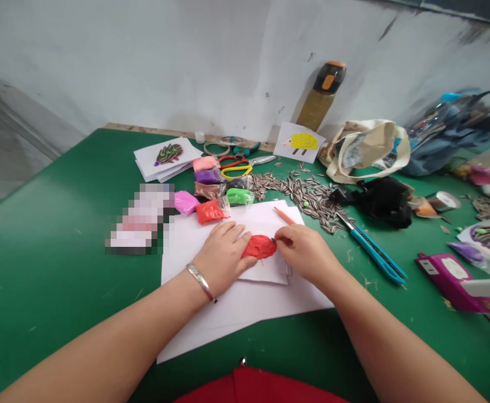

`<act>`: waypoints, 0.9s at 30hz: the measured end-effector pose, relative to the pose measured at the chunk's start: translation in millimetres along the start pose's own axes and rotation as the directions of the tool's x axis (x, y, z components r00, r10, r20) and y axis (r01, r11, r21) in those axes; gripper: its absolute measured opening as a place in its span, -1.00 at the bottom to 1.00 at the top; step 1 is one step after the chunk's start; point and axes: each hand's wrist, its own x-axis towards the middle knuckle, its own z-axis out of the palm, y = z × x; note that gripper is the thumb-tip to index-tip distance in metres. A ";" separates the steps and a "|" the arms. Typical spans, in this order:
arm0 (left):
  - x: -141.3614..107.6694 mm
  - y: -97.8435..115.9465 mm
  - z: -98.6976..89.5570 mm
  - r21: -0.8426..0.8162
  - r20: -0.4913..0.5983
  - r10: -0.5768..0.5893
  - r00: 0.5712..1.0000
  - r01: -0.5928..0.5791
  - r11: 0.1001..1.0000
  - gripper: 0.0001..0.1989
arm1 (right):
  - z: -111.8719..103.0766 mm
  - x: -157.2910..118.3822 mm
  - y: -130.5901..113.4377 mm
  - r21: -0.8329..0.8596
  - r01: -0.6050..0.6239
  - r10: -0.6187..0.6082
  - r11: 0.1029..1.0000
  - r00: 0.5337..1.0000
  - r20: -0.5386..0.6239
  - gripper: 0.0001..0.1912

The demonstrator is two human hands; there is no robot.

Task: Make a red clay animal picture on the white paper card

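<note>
A flat oval of red modelling clay (258, 247) is spread on a small white card (265, 273), which lies on larger white paper (186, 330). My left hand (223, 254) rests flat on the card with its fingers apart, thumb and fingertips by the clay's left end. At the right end of the clay, my right hand (301, 246) is closed in a pinch on a small dark piece (274, 240), too small to name for certain. An orange pencil (284, 216) lies just beyond my right hand.
Bags of coloured clay (211, 211), scissors (248, 167) and sunflower seeds (312, 196) lie beyond the paper. A blue utility knife (374, 254) and purple device (455, 282) are to the right. A bottle (318, 101) stands against the wall.
</note>
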 end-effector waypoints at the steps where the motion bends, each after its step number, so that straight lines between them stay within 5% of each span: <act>1: 0.0 0.2 0.0 0.001 0.002 -0.003 1.000 0.003 1.000 -0.59 | -0.3 -0.2 -0.6 0.006 0.015 -0.015 1.000 1.000 0.008 -0.78; 27: -0.3 0.7 1.6 0.027 -0.019 -0.001 1.000 0.001 1.000 -0.60 | -2.6 -5.4 -4.4 -0.076 -0.049 0.050 0.996 0.999 0.009 -0.82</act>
